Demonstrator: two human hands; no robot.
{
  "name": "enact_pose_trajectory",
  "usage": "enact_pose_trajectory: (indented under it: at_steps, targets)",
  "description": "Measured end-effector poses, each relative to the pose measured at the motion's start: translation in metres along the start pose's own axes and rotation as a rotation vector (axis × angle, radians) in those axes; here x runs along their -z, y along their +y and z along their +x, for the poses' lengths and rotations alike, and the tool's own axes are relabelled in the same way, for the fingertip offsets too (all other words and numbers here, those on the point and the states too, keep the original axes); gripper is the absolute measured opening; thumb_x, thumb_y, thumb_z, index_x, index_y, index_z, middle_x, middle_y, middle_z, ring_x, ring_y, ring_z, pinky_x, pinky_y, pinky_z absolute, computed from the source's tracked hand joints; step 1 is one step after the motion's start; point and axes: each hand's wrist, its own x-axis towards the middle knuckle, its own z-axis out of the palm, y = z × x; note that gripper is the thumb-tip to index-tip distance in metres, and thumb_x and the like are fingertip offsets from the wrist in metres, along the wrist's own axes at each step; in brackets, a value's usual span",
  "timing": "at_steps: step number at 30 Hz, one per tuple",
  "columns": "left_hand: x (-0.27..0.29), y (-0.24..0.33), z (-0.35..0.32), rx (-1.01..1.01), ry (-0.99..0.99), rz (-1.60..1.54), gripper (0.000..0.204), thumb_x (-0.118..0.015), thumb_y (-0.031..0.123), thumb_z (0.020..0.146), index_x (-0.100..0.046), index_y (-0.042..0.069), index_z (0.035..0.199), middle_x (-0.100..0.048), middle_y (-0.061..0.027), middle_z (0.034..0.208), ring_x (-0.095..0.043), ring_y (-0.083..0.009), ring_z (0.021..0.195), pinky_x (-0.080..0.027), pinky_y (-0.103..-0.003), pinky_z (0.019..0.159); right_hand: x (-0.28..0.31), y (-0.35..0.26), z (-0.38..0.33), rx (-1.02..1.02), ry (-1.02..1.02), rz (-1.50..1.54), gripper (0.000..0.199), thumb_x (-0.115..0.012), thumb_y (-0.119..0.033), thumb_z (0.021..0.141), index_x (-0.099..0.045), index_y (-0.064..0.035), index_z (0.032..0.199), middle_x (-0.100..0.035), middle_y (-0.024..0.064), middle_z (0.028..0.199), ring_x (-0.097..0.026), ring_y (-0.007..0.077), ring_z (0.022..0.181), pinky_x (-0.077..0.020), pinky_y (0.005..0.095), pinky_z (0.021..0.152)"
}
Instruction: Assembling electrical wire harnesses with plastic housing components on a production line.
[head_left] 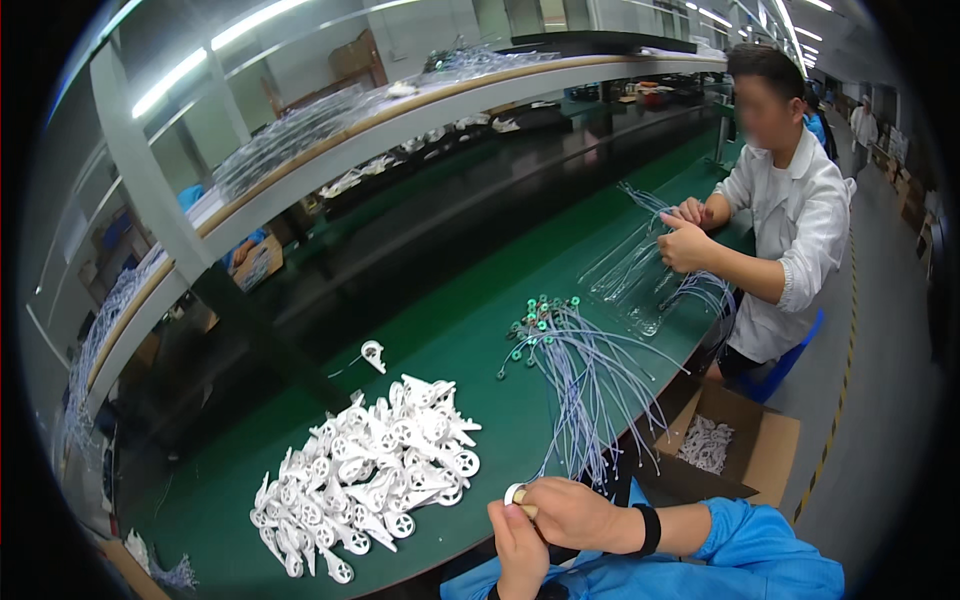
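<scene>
Near the bench's front edge, my left hand (518, 548) and my right hand (572, 512) meet with fingers closed around a small white round-ended plastic part (513, 494). Something pale yellow shows at the fingertips; I cannot tell what it is. Much of the part lies hidden behind my fingers. Left of my hands is a heap of white plastic parts (365, 465) with spoked round ends and tapered arms. Just beyond them spreads a bundle of thin grey-blue cables (585, 390) with green-and-dark round ends (540, 318).
One white part (373, 355) lies apart on the green bench (490, 270). At the right a co-worker (790, 200) handles cables over a clear plastic tray (630, 275). An open cardboard box (765, 450) of white pieces stands below the edge. A raised shelf (400, 110) runs behind.
</scene>
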Motion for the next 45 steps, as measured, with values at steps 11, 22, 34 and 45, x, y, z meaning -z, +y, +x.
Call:
enact_pose_trajectory:
  at_steps: [11,22,34,45]
  targets:
    - [0.044,0.05,0.037,0.338,-0.348,-0.65,0.053,-0.023,0.05,0.099,-0.043,0.003,0.084,-0.047,-0.0059,0.056,-0.045,-0.0119,0.043,-0.035,-0.023,0.038,0.051,-0.05,0.023,-0.043,0.229,0.053,0.028,-0.067,-0.008,0.081,-0.06,0.0019,0.106,-0.062,0.0116,0.085,-0.061,0.0196,0.071,-0.0492,0.0288,0.065]
    - [0.125,0.043,0.042,0.504,-0.574,-0.454,0.056,-0.017,0.055,0.096,-0.025,0.01,0.128,-0.058,-0.014,0.078,-0.056,-0.015,0.049,-0.047,-0.025,0.04,-0.02,-0.054,0.065,-0.464,-0.494,0.735,0.028,-0.054,-0.02,0.094,-0.048,-0.002,0.115,-0.058,0.0012,0.081,-0.056,0.0067,0.068,-0.0473,0.0228,0.064]
    - [0.203,-0.022,0.014,0.55,-0.061,-0.596,0.034,-0.037,0.024,0.099,-0.044,0.002,0.125,-0.057,-0.0078,0.072,-0.05,-0.0105,0.051,-0.041,-0.021,0.046,0.04,0.104,0.322,-0.513,0.303,1.25,0.02,-0.049,-0.02,0.094,-0.05,-0.0018,0.103,-0.056,0.0112,0.094,-0.059,0.0222,0.086,-0.0516,0.034,0.074]
    - [0.165,-0.042,0.084,0.29,-0.334,-0.098,0.022,-0.048,0.025,0.096,-0.056,0.004,0.1,-0.061,-0.0088,0.079,-0.054,-0.013,0.054,-0.044,-0.024,0.05,0.067,0.195,0.197,-0.636,-0.012,0.133,0.024,-0.064,-0.013,0.077,-0.064,0.0015,0.095,-0.062,0.0068,0.08,-0.059,0.0134,0.063,-0.0492,0.0269,0.056]
